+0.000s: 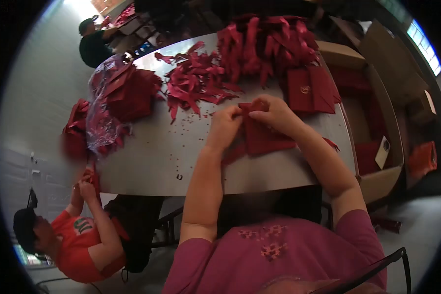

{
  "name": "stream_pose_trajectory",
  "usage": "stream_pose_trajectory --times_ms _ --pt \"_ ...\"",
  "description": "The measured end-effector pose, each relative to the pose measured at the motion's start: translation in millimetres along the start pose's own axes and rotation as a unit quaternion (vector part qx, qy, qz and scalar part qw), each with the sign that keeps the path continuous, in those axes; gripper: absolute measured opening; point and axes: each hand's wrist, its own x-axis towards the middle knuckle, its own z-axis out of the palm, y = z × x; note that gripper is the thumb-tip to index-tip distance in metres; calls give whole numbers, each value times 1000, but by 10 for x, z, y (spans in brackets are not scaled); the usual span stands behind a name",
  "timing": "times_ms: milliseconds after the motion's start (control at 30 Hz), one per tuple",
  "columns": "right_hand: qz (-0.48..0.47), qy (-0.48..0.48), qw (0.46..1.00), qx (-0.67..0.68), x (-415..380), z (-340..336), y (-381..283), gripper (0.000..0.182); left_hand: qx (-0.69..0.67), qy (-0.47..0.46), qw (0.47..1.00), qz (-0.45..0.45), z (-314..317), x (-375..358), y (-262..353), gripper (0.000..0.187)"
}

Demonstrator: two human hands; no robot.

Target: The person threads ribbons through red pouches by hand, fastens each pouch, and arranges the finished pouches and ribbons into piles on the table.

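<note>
A dark red gift bag (264, 141) lies on the table in front of me, its top edge between my hands. My left hand (224, 126) pinches at the bag's upper left corner with closed fingers. My right hand (274, 115) has its fingers bent and pressed together on the upper edge, a short way to the right. Whether a ribbon end or other small piece sits between the fingertips is hidden. Just beyond my hands lies a loose heap of red ribbons (198, 81).
Behind are bunched ribbons (267, 46) and, at right, red bags with a gold mark (304, 90). An open cardboard box (394, 125) holding a phone (382, 153) flanks the table (147, 169). Plastic-wrapped bags (130, 93) stand left, near a co-worker in orange (90, 240).
</note>
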Motion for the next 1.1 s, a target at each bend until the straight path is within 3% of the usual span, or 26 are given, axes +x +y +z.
stream_pose_trajectory --times_ms 33,100,133,200,267,467,533,600,633,700,767,833,900,967,1000,1067,1100 --pt "12 13 1000 1 -30 -103 60 26 -8 -16 1000 -1 3 -15 48 14" --pt "-107 -54 989 -88 -60 -199 124 32 103 14 994 -19 -58 -21 155 12" --pt "-105 -50 989 -89 -161 -273 44 32 101 10 995 -17 -75 -16 134 12" --pt "45 -100 991 -81 -428 -565 -172 31 153 34 988 1 -101 9 41 10" --pt "86 -92 992 -12 -626 -779 -184 29 177 43 983 25 -93 22 -86 9" --pt "67 -46 997 -2 -1146 -1339 -111 19 276 73 958 28 -91 -11 -119 9" --pt "65 13 991 117 -1265 -1516 -147 16 270 70 960 20 -98 13 -101 9" --pt "0 33 969 243 -1242 -1609 -156 16 261 63 963 21 -70 4 -74 8" --pt "-60 42 956 285 -1196 -1588 -150 29 259 65 963 24 -54 -4 -51 7" --pt "-168 24 903 394 -1066 -1328 -367 38 263 60 962 36 -26 -2 -60 6" --pt "-209 42 863 458 -795 -1066 -409 41 247 55 967 24 5 -24 3 5" --pt "-212 13 877 432 -417 -766 -189 34 254 51 966 25 11 0 4 3" --pt "-167 20 949 268 -86 -342 37 22 257 48 965 29 26 -5 -15 6" --pt "-131 1 976 176 105 2 387 17 200 64 976 60 58 -32 4 9" --pt "-184 29 980 66 98 101 486 17 211 58 972 86 48 -13 -29 9" --pt "-205 42 972 109 138 228 589 15 234 44 967 88 -2 -18 -64 8" --pt "-128 15 985 112 154 176 598 15 224 41 971 68 4 6 -210 9"
